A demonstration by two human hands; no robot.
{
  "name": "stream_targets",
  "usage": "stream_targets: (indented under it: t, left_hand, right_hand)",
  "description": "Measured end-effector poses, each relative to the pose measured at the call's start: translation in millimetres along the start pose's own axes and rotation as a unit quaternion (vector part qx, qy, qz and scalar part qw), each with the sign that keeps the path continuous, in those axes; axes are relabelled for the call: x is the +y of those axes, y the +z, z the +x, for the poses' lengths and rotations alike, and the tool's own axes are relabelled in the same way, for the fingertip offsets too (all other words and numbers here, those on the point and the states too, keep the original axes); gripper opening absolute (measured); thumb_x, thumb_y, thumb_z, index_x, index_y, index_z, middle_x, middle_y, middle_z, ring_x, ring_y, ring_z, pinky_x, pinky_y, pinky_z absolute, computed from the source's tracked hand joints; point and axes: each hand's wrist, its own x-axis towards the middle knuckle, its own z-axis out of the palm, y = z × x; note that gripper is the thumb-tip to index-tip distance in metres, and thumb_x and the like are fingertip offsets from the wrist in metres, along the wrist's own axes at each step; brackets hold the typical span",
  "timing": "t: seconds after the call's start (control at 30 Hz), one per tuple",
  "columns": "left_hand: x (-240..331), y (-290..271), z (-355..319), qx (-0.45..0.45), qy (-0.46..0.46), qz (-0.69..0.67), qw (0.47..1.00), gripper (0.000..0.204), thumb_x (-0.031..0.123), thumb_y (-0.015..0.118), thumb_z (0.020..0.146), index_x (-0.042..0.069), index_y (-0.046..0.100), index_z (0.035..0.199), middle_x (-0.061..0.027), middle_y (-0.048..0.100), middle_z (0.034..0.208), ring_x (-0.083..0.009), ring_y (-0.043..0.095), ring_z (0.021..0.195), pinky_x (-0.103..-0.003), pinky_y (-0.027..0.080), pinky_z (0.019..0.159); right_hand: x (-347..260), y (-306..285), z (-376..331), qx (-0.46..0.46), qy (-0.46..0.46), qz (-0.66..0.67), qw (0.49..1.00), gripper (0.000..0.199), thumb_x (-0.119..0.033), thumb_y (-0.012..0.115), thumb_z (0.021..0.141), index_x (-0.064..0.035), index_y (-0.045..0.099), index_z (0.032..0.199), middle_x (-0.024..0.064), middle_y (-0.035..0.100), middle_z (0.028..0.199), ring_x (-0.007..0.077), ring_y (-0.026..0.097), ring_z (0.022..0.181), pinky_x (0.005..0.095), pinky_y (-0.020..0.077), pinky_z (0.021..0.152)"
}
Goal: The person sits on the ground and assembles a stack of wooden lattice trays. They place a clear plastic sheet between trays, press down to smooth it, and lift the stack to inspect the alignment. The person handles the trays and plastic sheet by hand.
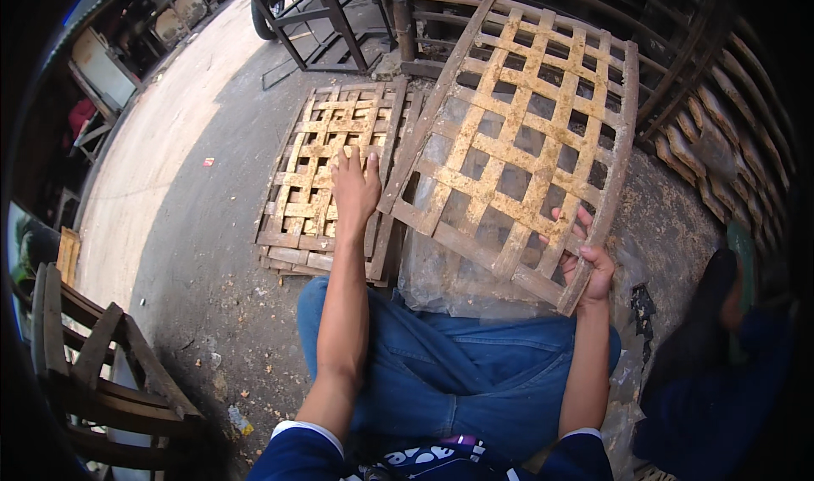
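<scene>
My right hand [591, 269] grips the near right corner of a wooden-framed rack [487, 191] with woven flat slats, its fingers showing through the gaps and the thumb on the frame. The rack is tilted, its far end raised toward the dark wooden bars behind. To its left lies a stack of similar woven racks [297, 180] on the ground. My left hand [354, 184] rests on the top rack of that stack, fingers stretched out and slightly apart. Yellowish crumbs cling to the slats. A cloudy plastic sheet [432, 273] lies beneath the held rack, close to my knees.
A curved wooden chair-like frame [110, 371] stands at the lower left. A dark metal stand [335, 31] is at the back. On the right are several stacked slabs [691, 146] and a person in dark clothes [704, 379]. Crumbs litter the grey ground [212, 252].
</scene>
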Motion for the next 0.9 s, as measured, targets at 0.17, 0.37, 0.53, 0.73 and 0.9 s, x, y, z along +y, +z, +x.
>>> stream_targets:
  t: [0.17,0.37,0.53,0.73,0.9]
  left_hand:
    - [41,-16,3,0.081,0.177,-0.138,0.971,0.04,0.027,0.05,0.105,0.004,0.058,0.136,-0.0237,0.045,0.151,-0.0385,0.043,0.14,-0.044,0.036,0.114]
    - [83,-44,-10,0.052,0.249,-0.177,0.951,0.04,0.025,0.052,0.104,0.005,0.057,0.137,-0.0219,0.044,0.152,-0.0369,0.044,0.141,-0.043,0.036,0.114]
    - [89,-22,-28,-0.073,0.32,-0.012,0.945,0.055,0.041,0.048,0.103,0.016,0.042,0.152,-0.0145,0.028,0.163,-0.0368,0.026,0.15,-0.055,0.021,0.12]
    - [24,-1,-15,-0.079,0.145,0.251,0.954,0.068,0.06,0.033,0.102,0.024,0.027,0.159,-0.0166,0.02,0.165,-0.0378,0.016,0.153,-0.068,0.004,0.118]
    - [-11,-29,7,-0.047,-0.121,0.043,0.991,0.067,0.051,0.044,0.102,0.008,0.038,0.153,-0.0234,0.035,0.156,-0.04,0.039,0.14,-0.06,0.029,0.112]
  right_hand:
    - [-10,-18,2,0.003,-0.004,0.027,1.0,0.079,-0.015,0.047,0.077,0.009,0.026,0.15,0.0363,0.044,0.143,0.0438,0.054,0.128,0.0593,0.0451,0.11]
    - [-2,-7,7,0.017,0.011,0.0,1.0,0.079,-0.01,0.048,0.075,0.01,0.028,0.149,0.0369,0.047,0.139,0.0458,0.057,0.123,0.0581,0.0517,0.103]
    - [-2,3,-6,-0.025,0.048,-0.016,0.998,0.083,-0.011,0.052,0.07,0.0123,0.029,0.147,0.0411,0.05,0.133,0.0461,0.059,0.121,0.0583,0.0532,0.1]
    - [-14,16,-19,-0.07,0.079,-0.124,0.987,0.09,-0.014,0.058,0.062,0.0176,0.033,0.143,0.0428,0.053,0.129,0.0449,0.062,0.116,0.0526,0.0541,0.099]
    - [-14,11,-17,-0.073,0.092,-0.114,0.986,0.09,-0.014,0.058,0.06,0.019,0.034,0.141,0.0426,0.056,0.125,0.0441,0.064,0.113,0.0506,0.0547,0.098]
